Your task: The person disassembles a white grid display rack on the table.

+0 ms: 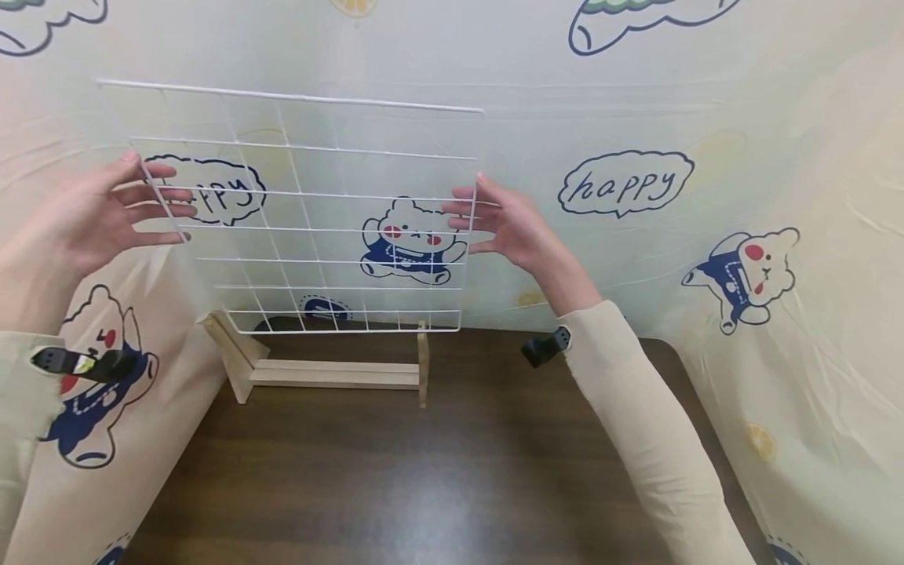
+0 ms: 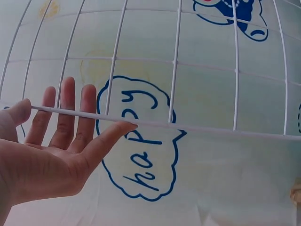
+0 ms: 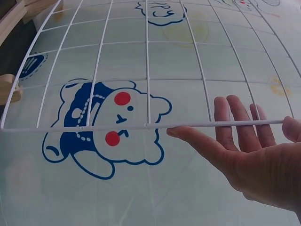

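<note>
A white wire grid panel (image 1: 289,97) is held up, tilted, in front of the printed cloth in the head view. My left hand (image 1: 99,212) grips its left side wire. In the left wrist view the thumb (image 2: 19,112) and little finger meet that wire (image 2: 211,128), while the middle fingers reach behind it. On the opposite side, my right hand (image 1: 519,227) holds the right side wire, with three fingers (image 3: 244,127) behind the mesh in the right wrist view. Below the panel stands a light wooden frame (image 1: 335,374) with two end pieces joined by a crossbar; the panel's lower edge overlaps its top.
The dark brown wooden tabletop (image 1: 395,471) spreads out beneath the hands. A pale cloth (image 1: 523,94) printed with bears and "happy" bubbles hangs behind and along both sides. Small black devices sit at the left cuff (image 1: 85,363) and right cuff (image 1: 546,347).
</note>
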Action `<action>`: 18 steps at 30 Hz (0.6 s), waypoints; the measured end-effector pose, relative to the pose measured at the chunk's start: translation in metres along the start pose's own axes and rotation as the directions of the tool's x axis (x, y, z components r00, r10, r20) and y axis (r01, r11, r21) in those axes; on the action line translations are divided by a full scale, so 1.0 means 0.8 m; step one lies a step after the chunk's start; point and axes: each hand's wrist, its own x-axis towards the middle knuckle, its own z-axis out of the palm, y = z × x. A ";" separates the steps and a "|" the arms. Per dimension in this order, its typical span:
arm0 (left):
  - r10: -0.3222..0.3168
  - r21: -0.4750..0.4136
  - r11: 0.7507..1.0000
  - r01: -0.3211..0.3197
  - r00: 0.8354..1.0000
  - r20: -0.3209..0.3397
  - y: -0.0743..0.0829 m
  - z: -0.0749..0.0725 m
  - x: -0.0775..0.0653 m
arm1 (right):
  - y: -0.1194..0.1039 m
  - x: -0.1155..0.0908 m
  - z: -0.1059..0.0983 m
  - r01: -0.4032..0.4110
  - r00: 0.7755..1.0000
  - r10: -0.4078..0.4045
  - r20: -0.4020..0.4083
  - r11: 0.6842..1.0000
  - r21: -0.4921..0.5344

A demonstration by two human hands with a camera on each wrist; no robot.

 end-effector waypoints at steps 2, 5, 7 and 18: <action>-0.009 -0.008 1.000 0.009 0.999 0.034 -0.004 0.003 0.002 | 0.000 -0.003 -0.005 0.000 1.000 0.000 -0.009 1.000 0.003; -0.014 0.001 1.000 0.014 0.998 0.064 -0.009 0.009 0.004 | 0.001 -0.008 -0.012 0.001 1.000 -0.001 -0.017 1.000 0.004; -0.016 0.010 1.000 0.016 0.997 0.075 -0.012 0.013 0.006 | 0.002 -0.011 -0.017 0.002 1.000 -0.002 -0.021 1.000 0.007; -0.037 0.112 0.993 0.030 0.998 0.060 -0.027 0.045 0.019 | 0.004 -0.028 -0.047 -0.028 0.999 0.029 -0.028 0.999 0.029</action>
